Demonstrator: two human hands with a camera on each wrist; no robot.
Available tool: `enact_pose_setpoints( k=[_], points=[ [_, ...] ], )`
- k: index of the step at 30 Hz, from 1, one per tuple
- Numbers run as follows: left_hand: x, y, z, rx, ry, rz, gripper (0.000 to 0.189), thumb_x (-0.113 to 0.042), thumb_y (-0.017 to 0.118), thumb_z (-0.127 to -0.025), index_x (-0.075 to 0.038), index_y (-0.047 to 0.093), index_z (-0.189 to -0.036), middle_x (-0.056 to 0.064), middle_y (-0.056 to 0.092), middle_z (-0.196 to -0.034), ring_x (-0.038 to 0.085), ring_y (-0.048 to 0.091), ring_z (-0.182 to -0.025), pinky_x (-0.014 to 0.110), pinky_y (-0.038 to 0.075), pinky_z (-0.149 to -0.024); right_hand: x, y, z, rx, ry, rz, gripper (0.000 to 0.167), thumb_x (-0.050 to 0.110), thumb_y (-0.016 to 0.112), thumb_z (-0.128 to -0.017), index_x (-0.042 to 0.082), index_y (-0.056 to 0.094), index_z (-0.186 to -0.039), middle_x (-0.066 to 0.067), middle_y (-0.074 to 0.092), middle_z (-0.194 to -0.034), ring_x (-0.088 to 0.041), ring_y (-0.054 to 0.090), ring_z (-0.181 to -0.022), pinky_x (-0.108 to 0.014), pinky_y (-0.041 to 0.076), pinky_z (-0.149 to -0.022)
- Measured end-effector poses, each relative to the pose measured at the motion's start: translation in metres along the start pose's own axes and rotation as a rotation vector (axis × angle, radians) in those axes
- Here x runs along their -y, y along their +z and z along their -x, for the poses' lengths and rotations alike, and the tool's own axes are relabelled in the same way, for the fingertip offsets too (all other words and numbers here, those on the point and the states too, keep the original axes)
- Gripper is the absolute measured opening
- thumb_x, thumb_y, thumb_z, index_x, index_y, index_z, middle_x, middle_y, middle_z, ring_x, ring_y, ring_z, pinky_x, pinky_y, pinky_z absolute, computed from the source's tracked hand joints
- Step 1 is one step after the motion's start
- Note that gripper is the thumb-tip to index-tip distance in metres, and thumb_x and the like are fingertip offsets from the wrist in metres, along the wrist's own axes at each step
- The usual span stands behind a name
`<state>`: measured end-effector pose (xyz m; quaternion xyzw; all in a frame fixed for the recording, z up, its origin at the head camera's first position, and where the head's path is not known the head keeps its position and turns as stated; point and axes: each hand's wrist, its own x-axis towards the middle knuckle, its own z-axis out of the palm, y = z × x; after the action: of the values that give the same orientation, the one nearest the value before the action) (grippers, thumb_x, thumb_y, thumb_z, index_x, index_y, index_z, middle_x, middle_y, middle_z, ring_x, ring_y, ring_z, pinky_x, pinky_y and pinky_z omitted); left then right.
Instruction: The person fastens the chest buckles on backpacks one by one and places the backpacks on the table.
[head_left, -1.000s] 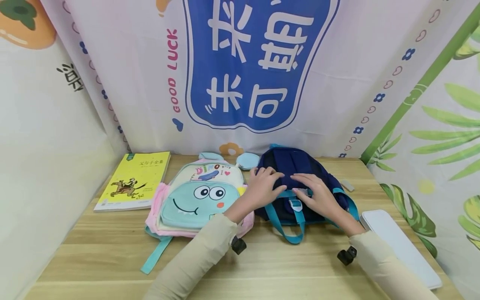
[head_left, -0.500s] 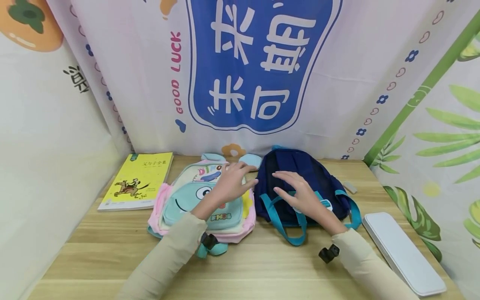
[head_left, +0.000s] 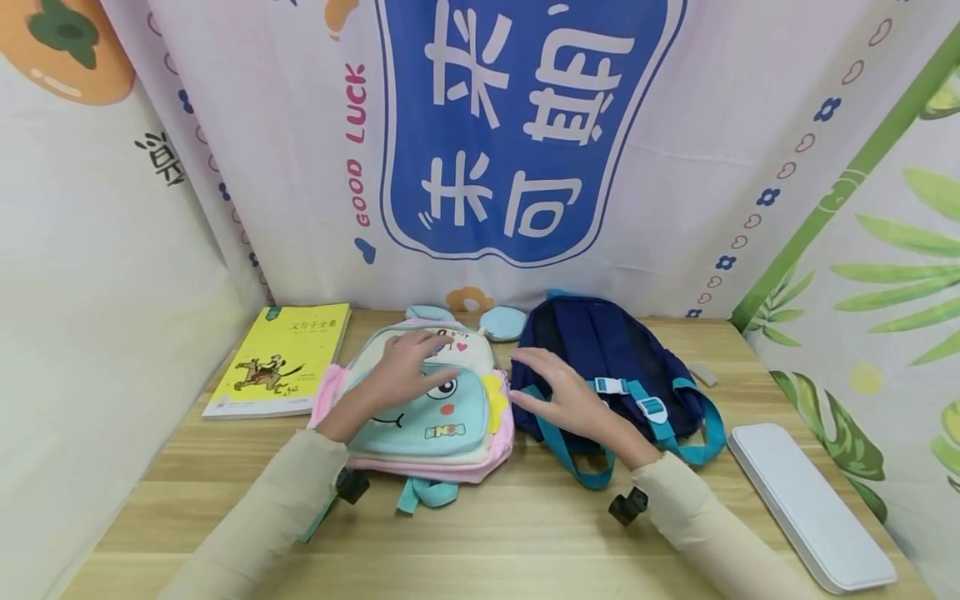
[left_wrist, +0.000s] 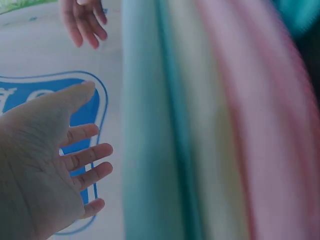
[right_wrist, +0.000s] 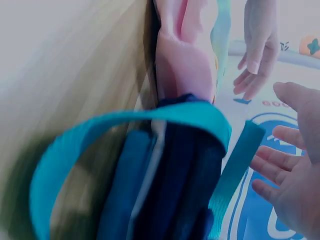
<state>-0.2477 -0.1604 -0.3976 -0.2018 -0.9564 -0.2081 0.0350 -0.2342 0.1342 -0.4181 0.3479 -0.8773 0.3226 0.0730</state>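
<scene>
A pink, cream and mint backpack (head_left: 420, 442) with a cartoon dinosaur face lies flat at the middle of the table. Above its front hovers my left hand (head_left: 401, 371), fingers spread and holding nothing; the left wrist view shows its palm (left_wrist: 35, 165) beside the pack's layered edge. To the right lies a navy backpack (head_left: 592, 333), straps upward, with teal webbing and white buckles. My right hand (head_left: 562, 396) is over its left edge, fingers extended and nothing in them. In the right wrist view, a teal strap (right_wrist: 120, 117) loops up near that hand.
A yellow book (head_left: 277, 358) lies at the back left of the wooden table (head_left: 510, 550). At the right edge sits a long white case (head_left: 813, 508). A small pale eraser-like block (head_left: 703, 373) lies beyond the navy backpack. Printed curtains (head_left: 300, 167) enclose the table.
Both hands have moved left: the left from the navy backpack to above the dinosaur backpack, the right from the navy backpack's middle to its left side. The webbing and buckles now lie uncovered.
</scene>
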Motion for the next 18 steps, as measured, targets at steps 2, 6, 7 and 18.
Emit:
enact_pose_setpoints(
  k=[2, 6, 7, 18],
  points=[
    [0.008, -0.004, 0.006, 0.023, -0.013, 0.010, 0.064, -0.047, 0.069, -0.095, -0.012, 0.054, -0.147, 0.019, 0.053, -0.150, 0.040, 0.042, -0.143, 0.069, 0.026, -0.115, 0.004, 0.004, -0.002, 0.021, 0.013, -0.003, 0.063, 0.036, 0.072, -0.095, 0.011, 0.050, -0.149, -0.013, 0.050, -0.152, -0.031, 0.048, -0.141, -0.053, 0.045, -0.111],
    [0.025, -0.012, 0.015, 0.055, -0.041, 0.010, 0.073, -0.052, 0.070, -0.091, -0.013, 0.051, -0.150, 0.022, 0.046, -0.155, 0.043, 0.038, -0.145, 0.071, 0.023, -0.117, 0.008, 0.010, -0.006, 0.070, 0.023, 0.001, 0.070, 0.041, 0.074, -0.093, 0.012, 0.048, -0.151, -0.012, 0.048, -0.154, -0.029, 0.047, -0.143, -0.051, 0.045, -0.113],
    [0.030, -0.014, 0.018, 0.060, -0.045, 0.002, 0.076, -0.054, 0.071, -0.091, -0.013, 0.050, -0.151, 0.022, 0.045, -0.156, 0.044, 0.037, -0.146, 0.072, 0.023, -0.117, 0.009, 0.012, -0.007, 0.085, 0.024, 0.004, 0.073, 0.044, 0.074, -0.092, 0.012, 0.047, -0.152, -0.011, 0.048, -0.155, -0.029, 0.046, -0.143, -0.051, 0.044, -0.113],
    [0.069, -0.037, 0.051, 0.120, -0.093, -0.045, 0.098, -0.064, 0.078, -0.078, -0.009, 0.045, -0.152, 0.027, 0.039, -0.158, 0.050, 0.033, -0.145, 0.074, 0.027, -0.111, 0.008, 0.029, -0.004, 0.226, 0.075, 0.064, 0.100, 0.065, 0.076, -0.080, 0.016, 0.037, -0.158, -0.013, 0.036, -0.163, -0.033, 0.035, -0.151, -0.056, 0.034, -0.119]
  ],
)
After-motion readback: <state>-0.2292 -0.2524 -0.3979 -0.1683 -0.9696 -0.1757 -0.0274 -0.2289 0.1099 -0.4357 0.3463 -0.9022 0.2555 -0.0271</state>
